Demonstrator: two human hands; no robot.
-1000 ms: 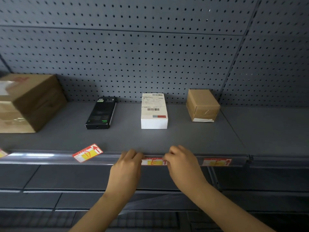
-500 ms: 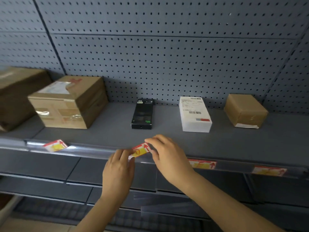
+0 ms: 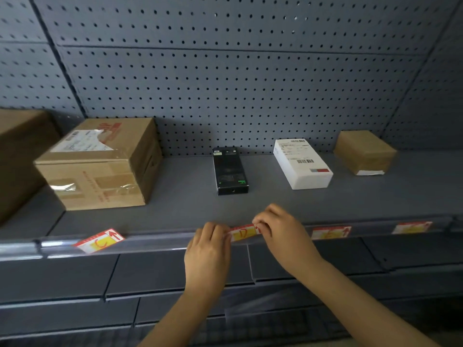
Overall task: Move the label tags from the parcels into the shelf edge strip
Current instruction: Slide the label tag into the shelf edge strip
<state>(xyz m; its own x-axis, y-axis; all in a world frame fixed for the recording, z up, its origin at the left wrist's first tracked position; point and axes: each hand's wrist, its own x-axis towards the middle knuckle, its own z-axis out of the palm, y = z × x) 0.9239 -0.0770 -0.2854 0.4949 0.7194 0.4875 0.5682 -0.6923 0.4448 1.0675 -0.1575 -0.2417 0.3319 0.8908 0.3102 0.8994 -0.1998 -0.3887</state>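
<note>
A red, white and yellow label tag marked D (image 3: 242, 233) lies against the clear shelf edge strip (image 3: 160, 242), below the black box (image 3: 229, 170). My left hand (image 3: 209, 249) pinches its left end and my right hand (image 3: 278, 230) pinches its right end. Another tag marked C (image 3: 100, 241) rests askew on the shelf lip at the left, in front of the big cardboard parcel (image 3: 100, 164). Two tags (image 3: 330, 232) (image 3: 412, 227) sit inside the strip to the right, below the white parcel (image 3: 303, 164) and the small brown parcel (image 3: 364, 152).
A second large cardboard box (image 3: 20, 156) stands at the far left edge. Grey pegboard (image 3: 225, 83) backs the shelf. Lower grey shelves (image 3: 75, 279) run beneath the strip.
Both hands left the E tag in the strip and moved left to the D tag. They lifted it off the shelf lip and now hold it level against the strip. The view shifted left.
</note>
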